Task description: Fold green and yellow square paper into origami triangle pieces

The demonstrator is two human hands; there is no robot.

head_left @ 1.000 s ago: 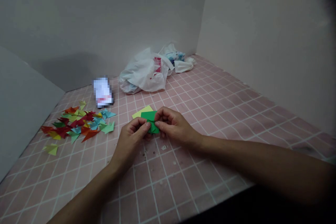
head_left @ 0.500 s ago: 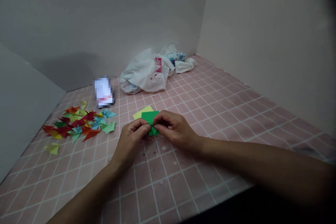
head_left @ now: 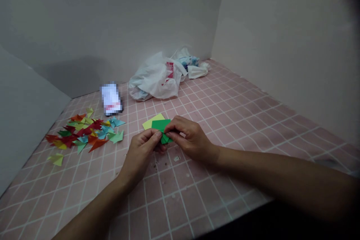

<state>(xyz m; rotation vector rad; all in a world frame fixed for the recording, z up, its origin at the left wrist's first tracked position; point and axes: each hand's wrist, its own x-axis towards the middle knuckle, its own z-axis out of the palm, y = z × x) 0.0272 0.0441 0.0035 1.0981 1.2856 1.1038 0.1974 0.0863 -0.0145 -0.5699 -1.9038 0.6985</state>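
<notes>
Between my two hands is a small piece of folded green paper (head_left: 165, 139), with creases on its lower part. My left hand (head_left: 144, 143) pinches its left side between thumb and forefinger. From the right, my right hand (head_left: 191, 138) grips the edge with thumb and fingertips. Just beyond the fingers shows a flat green paper sheet (head_left: 161, 124), overlapping a yellow paper sheet (head_left: 153, 120). Whether the flat green part joins the folded piece I cannot tell, since my fingertips cover the place between them.
A pile of folded paper shapes (head_left: 84, 130) in several colours lies to the left. Behind it a phone (head_left: 110, 98) with a blurred screen leans upright. White plastic bags (head_left: 157, 78) sit at the back, near the walls. Pink checked cloth (head_left: 242, 112) covers the table.
My right hand has risen slightly, its fingertips moving along the green paper's edge. The folded lower part has shifted a little right and shows more. My left hand stays nearly in place.
</notes>
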